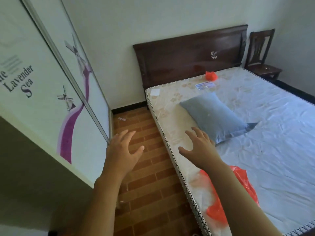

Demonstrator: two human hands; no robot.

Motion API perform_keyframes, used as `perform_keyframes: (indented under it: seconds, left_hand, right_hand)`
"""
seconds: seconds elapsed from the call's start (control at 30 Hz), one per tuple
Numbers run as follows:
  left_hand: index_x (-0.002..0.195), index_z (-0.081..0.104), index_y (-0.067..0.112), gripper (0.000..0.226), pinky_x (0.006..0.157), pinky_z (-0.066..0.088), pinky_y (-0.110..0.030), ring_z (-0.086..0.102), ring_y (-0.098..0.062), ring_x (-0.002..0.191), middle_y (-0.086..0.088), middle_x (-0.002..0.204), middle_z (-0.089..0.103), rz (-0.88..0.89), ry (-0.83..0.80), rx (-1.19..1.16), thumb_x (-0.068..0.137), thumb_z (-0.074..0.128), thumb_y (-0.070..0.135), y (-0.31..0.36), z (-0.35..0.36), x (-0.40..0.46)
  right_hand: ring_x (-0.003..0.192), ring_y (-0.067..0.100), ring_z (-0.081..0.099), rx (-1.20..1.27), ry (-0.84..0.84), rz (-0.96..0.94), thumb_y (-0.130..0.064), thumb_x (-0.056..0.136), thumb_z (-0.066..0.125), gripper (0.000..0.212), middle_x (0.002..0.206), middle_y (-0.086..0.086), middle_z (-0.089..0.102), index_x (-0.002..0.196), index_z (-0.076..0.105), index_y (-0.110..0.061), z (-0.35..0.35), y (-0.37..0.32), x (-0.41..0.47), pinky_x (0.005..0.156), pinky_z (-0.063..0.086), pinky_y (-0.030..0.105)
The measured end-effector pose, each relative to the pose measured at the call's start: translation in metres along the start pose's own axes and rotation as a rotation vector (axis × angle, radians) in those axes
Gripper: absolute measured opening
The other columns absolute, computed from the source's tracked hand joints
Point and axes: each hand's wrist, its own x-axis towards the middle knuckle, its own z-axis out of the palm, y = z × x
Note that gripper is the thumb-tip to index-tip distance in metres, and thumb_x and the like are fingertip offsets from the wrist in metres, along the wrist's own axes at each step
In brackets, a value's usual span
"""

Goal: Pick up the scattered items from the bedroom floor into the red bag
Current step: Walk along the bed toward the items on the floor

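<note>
A red plastic bag (219, 208) lies flat on the near edge of the mattress, partly under my right forearm. My left hand (121, 150) hovers over the brick-pattern floor with fingers spread and nothing in it. My right hand (198, 147) is spread above the mattress edge, next to a blue pillow (214, 116), also holding nothing. A small scrap of paper (122, 119) lies on the floor near the far wall. Another small light bit (122, 201) lies on the floor beside my left forearm. A crumpled red thing (210, 76) sits on the mattress by the headboard.
The mattress (272, 133) fills the right side, with a dark wooden headboard (190, 55) behind it. A wardrobe with sliding printed doors (51, 82) stands on the left, leaving a narrow strip of floor (150, 167). A dark wooden chair (261, 55) stands in the far right corner.
</note>
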Motion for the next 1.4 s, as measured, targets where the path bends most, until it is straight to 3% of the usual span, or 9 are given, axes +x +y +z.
perform_keyframes:
  seconds: [0.27,0.57,0.83,1.07,1.3,1.4]
  left_hand:
    - [0.151,0.042,0.039,0.066,0.113,0.045,-0.056,0.033,-0.023,0.150,0.006,0.161,0.038,0.040,-0.010,0.019,0.092,0.058,0.064,0.066,0.039,0.074]
    - [0.151,0.041,0.039,0.066,0.113,0.043,-0.056,0.030,-0.021,0.151,0.007,0.161,0.037,0.143,-0.110,-0.025,0.092,0.056,0.064,0.124,0.096,0.135]
    - [0.152,0.046,0.026,0.064,0.121,0.029,-0.045,0.029,-0.022,0.149,0.000,0.160,0.039,0.369,-0.315,-0.082,0.095,0.060,0.051,0.197,0.164,0.184]
    - [0.150,0.046,0.029,0.079,0.117,0.036,-0.051,0.035,-0.024,0.146,0.002,0.158,0.042,0.607,-0.458,-0.136,0.084,0.042,0.071,0.263,0.213,0.224]
    - [0.147,0.052,0.024,0.067,0.117,0.037,-0.052,0.037,-0.028,0.145,0.000,0.156,0.046,0.800,-0.554,-0.262,0.090,0.062,0.058,0.288,0.246,0.236]
    - [0.146,0.052,0.025,0.075,0.116,0.038,-0.053,0.039,-0.025,0.143,0.002,0.154,0.048,0.844,-0.618,-0.271,0.084,0.051,0.067,0.285,0.258,0.234]
  right_hand:
    - [0.156,0.024,0.015,0.060,-0.002,0.011,-0.066,0.089,0.055,0.078,0.169,-0.003,0.018,0.157,0.033,-0.034,-0.026,0.060,0.076,0.123,0.023,0.055]
    - [0.152,0.025,0.021,0.092,0.054,0.156,-0.071,0.081,0.049,0.082,0.167,-0.003,0.023,0.153,0.039,-0.034,-0.043,0.140,0.097,0.121,0.026,0.053]
    - [0.151,0.025,0.027,0.104,0.166,0.450,-0.057,0.086,0.065,0.075,0.166,-0.001,0.028,0.151,0.043,-0.030,-0.051,0.216,0.070,0.119,0.028,0.050]
    - [0.148,0.027,0.033,0.091,0.342,0.757,-0.053,0.087,0.068,0.073,0.163,0.002,0.033,0.150,0.047,-0.024,-0.070,0.257,0.035,0.116,0.033,0.051]
    - [0.148,0.026,0.033,0.079,0.466,0.926,-0.058,0.085,0.065,0.073,0.162,0.002,0.035,0.149,0.049,-0.025,-0.059,0.251,0.015,0.116,0.032,0.050]
    - [0.148,0.026,0.034,0.099,0.500,0.984,-0.058,0.085,0.064,0.072,0.163,0.002,0.034,0.149,0.048,-0.026,-0.046,0.248,0.013,0.117,0.033,0.053]
